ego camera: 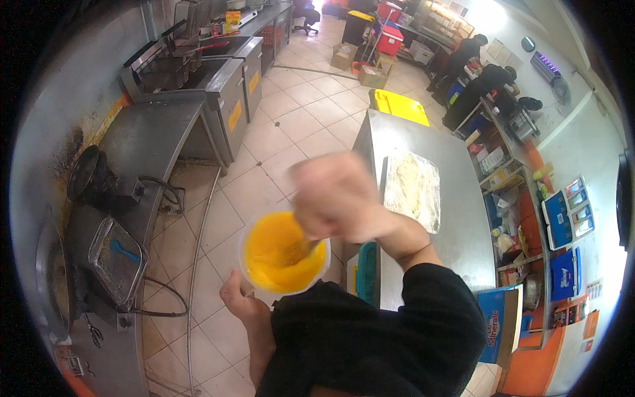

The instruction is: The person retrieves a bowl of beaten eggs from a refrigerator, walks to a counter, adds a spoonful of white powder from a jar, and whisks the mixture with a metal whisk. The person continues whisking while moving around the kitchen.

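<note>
My left hand [239,296] grips the side of a white plastic tub [242,250], held up in front of my body above the tiled floor. Inside the tub is a bright yellow-orange liquid [285,284] that looks like beaten egg, with a swirl on its surface. Over the tub, my right hand [337,196] is closed around the handle of a whisk [296,249]. The whisk's wires dip into the liquid. Both the right hand and the whisk are blurred, and the hand covers most of the handle.
At right, a steel table [459,198] bears a tray [412,191] dusted with pale flour. Along the left stand a steel counter [149,129], a black pan [83,173], a metal tray [116,283] and deep fryers [218,82]. Two people [483,89] work at the far right.
</note>
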The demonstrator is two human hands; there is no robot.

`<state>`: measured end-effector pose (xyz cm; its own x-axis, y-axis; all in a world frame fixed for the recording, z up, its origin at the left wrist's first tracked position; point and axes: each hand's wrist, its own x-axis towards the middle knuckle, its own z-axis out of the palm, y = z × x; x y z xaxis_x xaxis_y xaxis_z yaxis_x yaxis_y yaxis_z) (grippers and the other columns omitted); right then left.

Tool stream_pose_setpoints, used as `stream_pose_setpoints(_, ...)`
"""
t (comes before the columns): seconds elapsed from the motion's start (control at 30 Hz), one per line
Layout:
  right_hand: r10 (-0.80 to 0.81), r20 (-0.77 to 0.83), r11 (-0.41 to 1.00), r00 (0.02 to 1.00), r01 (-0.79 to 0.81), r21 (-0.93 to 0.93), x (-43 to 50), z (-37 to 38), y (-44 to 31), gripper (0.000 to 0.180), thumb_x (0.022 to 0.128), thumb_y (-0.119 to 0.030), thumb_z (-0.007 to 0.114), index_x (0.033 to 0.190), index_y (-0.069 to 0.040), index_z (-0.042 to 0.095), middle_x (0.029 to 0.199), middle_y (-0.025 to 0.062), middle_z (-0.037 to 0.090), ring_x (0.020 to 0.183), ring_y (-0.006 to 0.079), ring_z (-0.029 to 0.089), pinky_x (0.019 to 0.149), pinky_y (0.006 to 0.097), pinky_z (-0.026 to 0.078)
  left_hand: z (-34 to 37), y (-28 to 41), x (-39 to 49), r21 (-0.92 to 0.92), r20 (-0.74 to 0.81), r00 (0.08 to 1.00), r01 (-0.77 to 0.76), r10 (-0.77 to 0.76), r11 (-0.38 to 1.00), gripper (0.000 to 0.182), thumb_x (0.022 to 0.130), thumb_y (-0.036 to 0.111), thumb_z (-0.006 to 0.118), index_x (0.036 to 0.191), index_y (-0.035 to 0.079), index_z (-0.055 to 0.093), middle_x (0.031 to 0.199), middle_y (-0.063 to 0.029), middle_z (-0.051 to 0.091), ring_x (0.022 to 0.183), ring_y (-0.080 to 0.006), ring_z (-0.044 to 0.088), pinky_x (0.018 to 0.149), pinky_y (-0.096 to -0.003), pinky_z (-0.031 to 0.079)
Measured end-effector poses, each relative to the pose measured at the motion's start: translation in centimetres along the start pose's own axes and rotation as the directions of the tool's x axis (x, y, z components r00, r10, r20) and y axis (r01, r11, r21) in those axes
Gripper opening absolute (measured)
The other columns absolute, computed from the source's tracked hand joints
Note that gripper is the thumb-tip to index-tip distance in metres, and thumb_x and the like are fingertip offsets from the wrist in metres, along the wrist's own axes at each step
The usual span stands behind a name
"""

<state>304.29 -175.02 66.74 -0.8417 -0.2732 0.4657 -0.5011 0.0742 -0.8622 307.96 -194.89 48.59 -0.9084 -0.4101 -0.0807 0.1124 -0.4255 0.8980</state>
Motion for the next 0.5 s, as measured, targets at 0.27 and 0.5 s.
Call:
stream_pose_setpoints(0.27, -0.010, -0.011, 0.983, 1.000, 0.012, 0.181, 1.2, 1.4, 0.0, 0.048, 0.101, -0.032, 0.036, 0.059, -0.009, 0.042, 0.047, -0.0014, 0.041, 0.040, 0.0085, 0.041, 0.038, 0.0235, 0.033, -1.3, 0.4, 0.5, 0.038, 0.146, 0.989, 0.027, -0.032, 0.999, 0.024, 0.088, 0.017, 0.053, 0.067, 0.006, 0.050, 0.072, 0.0001, 0.043, 0.067, -0.0073, 0.044, 0.064, -0.0250, 0.037)
stream_pose_setpoints(0.5, 0.153, 0.045, 0.988, 0.987, -0.152, -0.007, 1.6, 2.1, 0.2, 0.047, 0.102, -0.032, 0.029, 0.062, -0.011, 0.041, 0.046, -0.0002, 0.042, 0.034, 0.0104, 0.039, 0.035, 0.0242, 0.031, 0.7, 2.3, -0.1, -0.087, -0.051, 0.994, 0.090, -0.095, 0.992, 0.020, 0.087, 0.013, 0.053, 0.068, 0.007, 0.048, 0.065, 0.0010, 0.040, 0.059, -0.0083, 0.041, 0.058, -0.0224, 0.037)
